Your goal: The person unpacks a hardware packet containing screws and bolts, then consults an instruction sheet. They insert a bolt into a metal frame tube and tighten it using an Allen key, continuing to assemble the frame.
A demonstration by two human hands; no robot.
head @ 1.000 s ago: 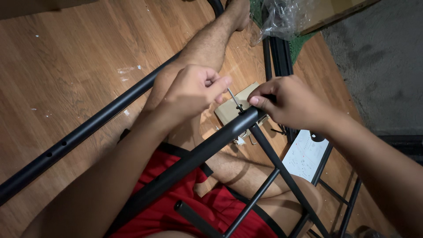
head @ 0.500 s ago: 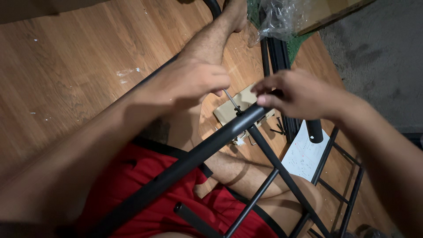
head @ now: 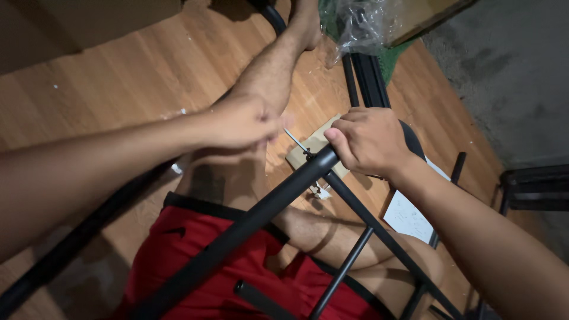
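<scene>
The right hand (head: pixel 370 142) has its grip clamped around the upper end of a round black metal frame tube (head: pixel 249 220) that slants across the person's lap above the wooden plank floor (head: pixel 112 83). The left hand (head: pixel 243 121) pinches a thin silver hex key (head: pixel 296 141), whose tip meets the tube's joint just beside the right thumb, over a small tan cardboard piece (head: pixel 311 148).
</scene>
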